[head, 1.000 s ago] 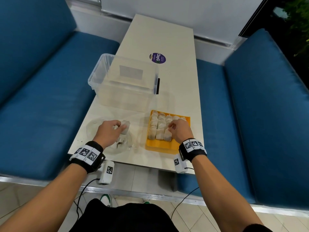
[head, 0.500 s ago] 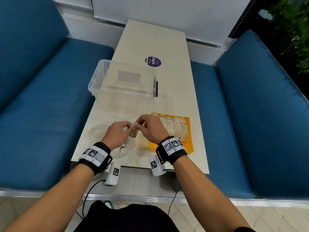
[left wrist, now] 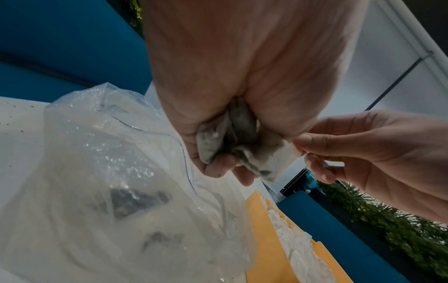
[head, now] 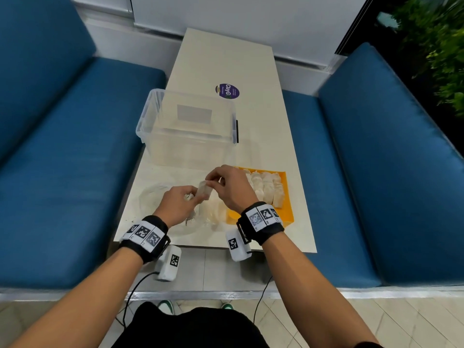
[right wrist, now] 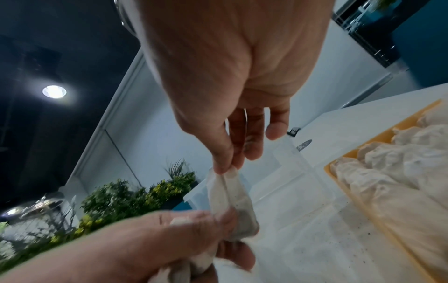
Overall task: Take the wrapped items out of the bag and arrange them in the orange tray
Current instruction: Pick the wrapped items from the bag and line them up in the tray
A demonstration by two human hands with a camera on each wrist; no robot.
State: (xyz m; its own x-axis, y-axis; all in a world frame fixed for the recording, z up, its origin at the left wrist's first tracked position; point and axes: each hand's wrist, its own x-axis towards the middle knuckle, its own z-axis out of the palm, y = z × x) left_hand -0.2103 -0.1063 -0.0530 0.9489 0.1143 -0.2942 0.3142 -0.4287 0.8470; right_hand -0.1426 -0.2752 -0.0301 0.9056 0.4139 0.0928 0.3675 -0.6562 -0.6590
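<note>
My left hand (head: 179,205) grips a small pale wrapped item (head: 204,191) above the clear plastic bag (head: 160,199) lying on the table. In the left wrist view the left hand (left wrist: 225,134) also curls round a second greyish wrapped item (left wrist: 213,141). My right hand (head: 227,187) pinches the top corner of the pale wrapped item (right wrist: 230,193) between thumb and fingers (right wrist: 225,159). The orange tray (head: 288,197) sits just right of the hands with a row of several wrapped items (head: 267,187) in it. A dark piece shows inside the plastic bag (left wrist: 109,172).
A clear plastic tub (head: 190,126) stands behind the hands on the cream table (head: 226,61), near a round purple sticker (head: 227,91). Blue bench seats (head: 62,172) flank the table on both sides. Bare tabletop lies beyond the tub.
My right hand left the tray and came left to meet the left hand. It now pinches the wrapped item that the left hand lifted from the bag.
</note>
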